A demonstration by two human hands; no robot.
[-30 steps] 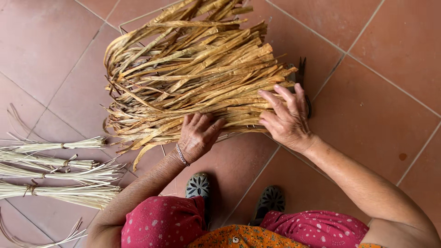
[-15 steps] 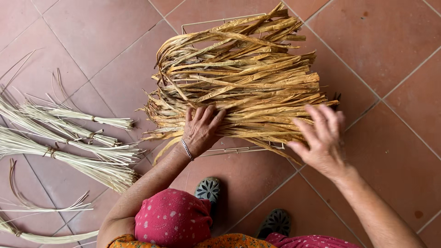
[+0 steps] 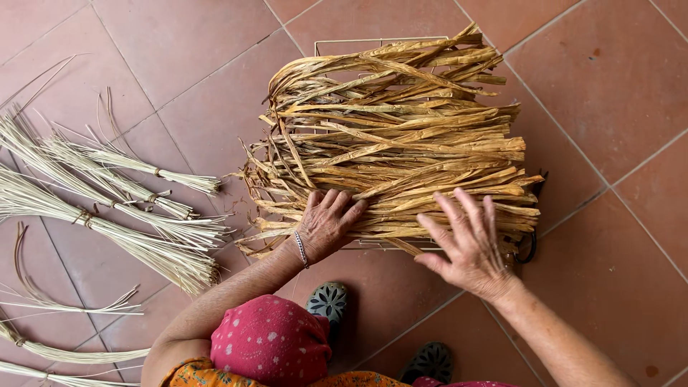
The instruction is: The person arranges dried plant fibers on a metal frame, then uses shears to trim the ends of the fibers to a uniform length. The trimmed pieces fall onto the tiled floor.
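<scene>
A person seen from above bends over a heap of dried golden-brown leaf strips (image 3: 394,143) lying across a white wire rack (image 3: 358,41) on the floor (image 3: 602,93); the heap sits at about 12 o'clock from the person's body, filling the upper middle of the view. The left hand (image 3: 326,223) lies palm-down on the near edge of the heap at about 11 o'clock, forearm reaching up from the lower left, a thin bracelet (image 3: 302,249) at the wrist; its fingers (image 3: 337,204) are spread and flat on the strips, pressing rather than gripping. The right hand (image 3: 469,244) is at about 1 o'clock, palm down, wrist bent back, forearm coming in from the lower right; its fingers (image 3: 466,211) are splayed and released, their tips over the heap's near edge, grasping nothing; whether they touch the strips cannot be told. At 9 o'clock, well apart from the heap, lie several tied bundles of pale reed-like stalks (image 3: 107,201), fanned out; loose stalks lie around them. The floor is of large reddish terracotta tiles with pale grout lines. At 6 o'clock are two dark patterned shoes (image 3: 328,301) and pink dotted clothing (image 3: 269,340).
</scene>
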